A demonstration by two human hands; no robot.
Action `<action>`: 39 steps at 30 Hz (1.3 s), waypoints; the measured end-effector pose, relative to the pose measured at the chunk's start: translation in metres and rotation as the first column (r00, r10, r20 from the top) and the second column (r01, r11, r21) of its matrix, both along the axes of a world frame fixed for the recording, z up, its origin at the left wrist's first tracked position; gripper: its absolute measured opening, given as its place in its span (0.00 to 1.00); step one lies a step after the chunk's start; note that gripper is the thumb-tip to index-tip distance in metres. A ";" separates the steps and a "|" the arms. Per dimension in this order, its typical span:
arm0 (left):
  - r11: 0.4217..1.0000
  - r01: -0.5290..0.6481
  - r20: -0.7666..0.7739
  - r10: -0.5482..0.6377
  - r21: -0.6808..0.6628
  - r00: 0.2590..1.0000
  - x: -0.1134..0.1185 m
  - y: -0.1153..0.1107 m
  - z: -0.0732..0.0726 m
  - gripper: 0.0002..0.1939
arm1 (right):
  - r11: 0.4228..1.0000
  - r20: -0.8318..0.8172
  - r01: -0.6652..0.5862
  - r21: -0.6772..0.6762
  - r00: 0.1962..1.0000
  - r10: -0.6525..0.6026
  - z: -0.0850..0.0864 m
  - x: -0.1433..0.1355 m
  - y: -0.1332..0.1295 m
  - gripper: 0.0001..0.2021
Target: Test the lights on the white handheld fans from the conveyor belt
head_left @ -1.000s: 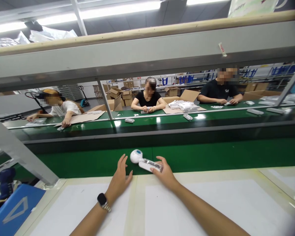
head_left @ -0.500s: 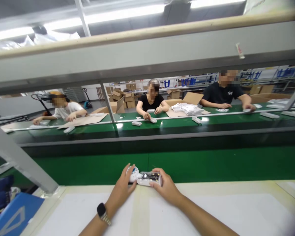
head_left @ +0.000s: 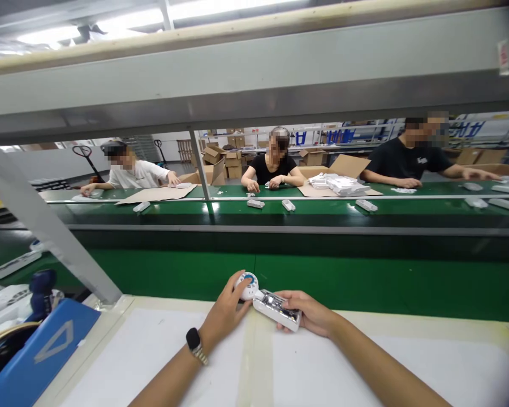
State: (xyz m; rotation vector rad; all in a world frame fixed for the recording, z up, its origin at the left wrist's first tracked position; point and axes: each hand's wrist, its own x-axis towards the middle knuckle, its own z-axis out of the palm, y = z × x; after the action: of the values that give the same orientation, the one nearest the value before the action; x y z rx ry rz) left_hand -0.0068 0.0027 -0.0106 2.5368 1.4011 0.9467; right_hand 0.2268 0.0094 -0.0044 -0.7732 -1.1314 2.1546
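Held between my two hands is a white device [head_left: 271, 312] with a long open housing. Dark parts and some shiny or clear pieces show inside the housing. At its left end sits a round white head [head_left: 251, 292] with a blue ring. My left hand [head_left: 225, 310] is closed around the head, a finger lying over its face. My right hand [head_left: 314, 314] grips the right end of the housing, thumb on top and fingers partly hidden beneath. The device is tilted, its right end nearer me, above the table edge by the green belt.
A white-covered table [head_left: 186, 345] lies below my arms, and a green conveyor belt [head_left: 365, 282] runs beyond it. Several white housings [head_left: 288, 205] rest on the far belt, where co-workers sit. A slanted grey post [head_left: 55, 226] and a blue bin [head_left: 38, 356] stand at left.
The device has turned, its right end swinging down toward me. My right thumb now lies over the open housing. The view has shifted, showing more of the left side.
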 end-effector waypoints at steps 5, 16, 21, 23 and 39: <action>0.983 0.045 -0.026 -0.041 0.178 0.999 0.002 -0.001 0.000 0.20 | 0.999 0.003 -0.006 -0.051 1.000 0.006 -0.002 -0.001 -0.002 0.17; 0.920 0.085 -0.054 -0.070 0.382 0.996 0.005 -0.005 0.004 0.19 | 0.995 0.092 -0.037 0.090 0.995 0.029 -0.001 -0.004 -0.011 0.17; 0.924 0.075 -0.068 -0.054 0.376 0.996 0.005 -0.004 0.002 0.22 | 0.993 0.145 -0.054 0.109 0.989 0.038 -0.001 -0.003 -0.012 0.19; 0.924 0.068 -0.064 -0.047 0.376 0.997 0.006 -0.004 0.001 0.23 | 0.989 0.148 -0.062 0.137 0.988 0.041 -0.002 -0.002 -0.012 0.20; 0.985 0.010 -0.013 -0.007 0.171 1.000 0.009 -0.004 -0.002 0.23 | 0.981 0.101 -0.085 0.177 0.993 0.068 -0.002 -0.003 -0.007 0.22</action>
State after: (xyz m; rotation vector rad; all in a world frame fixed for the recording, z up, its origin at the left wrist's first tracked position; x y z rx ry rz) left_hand 0.0019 -0.0011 -0.0128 2.6720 1.3663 1.0960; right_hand 0.2241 0.0027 -0.0062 -0.7673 -1.4056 2.0597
